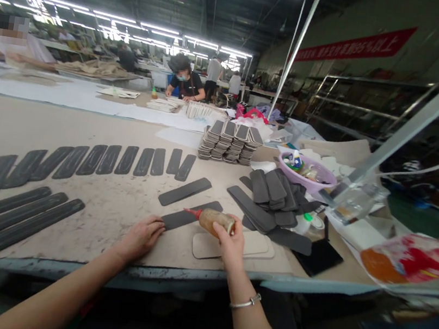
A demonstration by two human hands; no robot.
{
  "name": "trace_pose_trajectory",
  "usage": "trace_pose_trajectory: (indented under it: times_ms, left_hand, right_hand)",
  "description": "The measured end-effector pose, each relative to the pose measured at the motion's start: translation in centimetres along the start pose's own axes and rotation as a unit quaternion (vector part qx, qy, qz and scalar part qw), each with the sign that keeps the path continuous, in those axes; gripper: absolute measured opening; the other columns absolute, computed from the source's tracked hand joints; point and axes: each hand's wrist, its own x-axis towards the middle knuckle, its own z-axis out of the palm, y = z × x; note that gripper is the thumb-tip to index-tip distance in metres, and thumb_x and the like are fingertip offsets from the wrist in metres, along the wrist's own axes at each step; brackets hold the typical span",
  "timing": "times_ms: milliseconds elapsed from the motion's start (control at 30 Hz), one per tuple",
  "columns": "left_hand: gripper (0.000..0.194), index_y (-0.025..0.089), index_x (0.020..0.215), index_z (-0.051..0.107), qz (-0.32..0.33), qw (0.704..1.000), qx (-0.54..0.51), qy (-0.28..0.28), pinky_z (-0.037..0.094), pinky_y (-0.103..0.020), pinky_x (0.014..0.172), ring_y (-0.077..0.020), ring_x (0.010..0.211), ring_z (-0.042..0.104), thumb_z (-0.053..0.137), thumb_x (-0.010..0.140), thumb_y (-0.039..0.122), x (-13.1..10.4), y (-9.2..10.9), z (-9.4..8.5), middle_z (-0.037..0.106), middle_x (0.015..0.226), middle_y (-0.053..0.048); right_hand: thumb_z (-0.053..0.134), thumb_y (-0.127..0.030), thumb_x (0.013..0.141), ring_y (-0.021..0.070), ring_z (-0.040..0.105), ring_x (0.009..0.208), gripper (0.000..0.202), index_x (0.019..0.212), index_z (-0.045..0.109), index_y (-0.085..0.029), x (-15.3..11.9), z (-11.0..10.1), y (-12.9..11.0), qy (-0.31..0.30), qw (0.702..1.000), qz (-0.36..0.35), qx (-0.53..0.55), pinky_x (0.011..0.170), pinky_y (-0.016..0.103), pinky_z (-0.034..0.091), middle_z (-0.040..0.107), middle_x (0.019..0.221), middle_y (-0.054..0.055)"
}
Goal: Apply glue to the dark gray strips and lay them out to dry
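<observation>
My right hand is wrapped round a glue bottle with a red nozzle, tilted on its side with the tip over a dark strip. At the near left end of that strip rest the fingertips of my left hand, bent and close together; whether they pinch its edge is hidden. Another dark piece lies just beyond. Pale rounded pieces are beneath and beside my right hand. To the left, a row of dark pieces with shiny surfaces curves across the table, with long dark strips nearer me.
Loose dark pieces are heaped at the right, near a purple basin. Stacked pieces stand farther back. A metal post slants at the right, above a red and white bag. A person works across the table.
</observation>
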Motion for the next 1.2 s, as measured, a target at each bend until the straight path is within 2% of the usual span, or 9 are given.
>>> trace_pose_trajectory:
  times_ms: [100,233,400,533,700,1000,1200]
  left_hand:
    - [0.029,0.017,0.095,0.067,0.035,0.999,0.016,0.035,0.046,-0.031,0.089,-0.0183,0.095,0.057,0.041,0.091,0.028,-0.9,-1.0,0.1,0.062,0.104,-0.008]
    - [0.027,0.018,0.098,0.067,0.065,0.997,0.02,0.026,0.046,-0.032,0.089,-0.0183,0.094,0.055,0.042,0.09,0.024,-1.4,-1.3,0.2,0.064,0.101,-0.007]
    - [0.028,0.018,0.098,0.067,0.062,0.997,0.032,0.018,0.046,-0.034,0.09,-0.019,0.095,0.054,0.041,0.09,0.022,-1.3,-0.6,-0.1,0.063,0.104,-0.008]
    - [0.029,0.018,0.1,0.066,0.055,0.998,0.035,-0.003,0.045,-0.034,0.092,-0.0193,0.098,0.053,0.04,0.09,0.021,-1.2,-0.4,-0.3,0.063,0.107,-0.008]
    - [0.029,0.019,0.1,0.067,0.049,0.998,0.047,-0.014,0.045,-0.036,0.093,-0.0204,0.098,0.054,0.04,0.09,0.024,-1.3,-0.6,-0.3,0.064,0.108,-0.008]
    - [0.028,0.018,0.097,0.067,0.047,0.997,0.064,-0.006,0.044,-0.034,0.093,-0.0208,0.099,0.055,0.041,0.09,0.027,-1.1,-0.5,-0.2,0.066,0.105,-0.007]
    - [0.028,0.019,0.101,0.065,0.041,0.997,0.059,-0.008,0.045,-0.036,0.091,-0.0212,0.097,0.055,0.042,0.09,0.028,-1.1,-0.3,-0.3,0.065,0.103,-0.008]
  right_hand:
    - [0.07,-0.039,0.066,0.0197,0.058,0.081,0.046,0.105,0.056,-0.02,-1.1,1.0,1.0,-0.025,0.998,-0.043,-0.041,0.07,0.031,0.049,0.061,0.091,0.003]
    - [0.07,-0.034,0.068,0.0214,0.056,0.094,0.044,0.107,0.054,-0.021,-1.9,2.4,2.1,-0.064,0.99,-0.083,-0.092,0.084,0.034,0.046,0.059,0.102,0.005]
    - [0.069,-0.031,0.069,0.0215,0.055,0.096,0.043,0.107,0.054,-0.021,-2.3,3.6,2.2,-0.087,0.979,-0.115,-0.144,0.087,0.035,0.045,0.057,0.103,0.005]
    - [0.069,-0.03,0.069,0.0211,0.054,0.096,0.04,0.105,0.054,-0.021,-2.4,3.6,1.8,-0.088,0.974,-0.132,-0.161,0.088,0.035,0.044,0.057,0.102,0.005]
    - [0.068,-0.031,0.07,0.0212,0.054,0.096,0.038,0.104,0.054,-0.021,-1.2,2.1,1.6,-0.04,0.972,-0.132,-0.19,0.088,0.035,0.044,0.056,0.101,0.005]
    - [0.067,-0.037,0.07,0.0239,0.05,0.096,0.042,0.105,0.054,-0.018,2.7,-2.2,2.2,0.114,0.947,-0.142,-0.265,0.087,0.037,0.041,0.055,0.101,0.008]
    - [0.066,-0.037,0.071,0.0259,0.049,0.098,0.042,0.106,0.053,-0.018,3.6,-2.9,2.3,0.152,0.939,-0.127,-0.28,0.087,0.038,0.04,0.054,0.101,0.01]
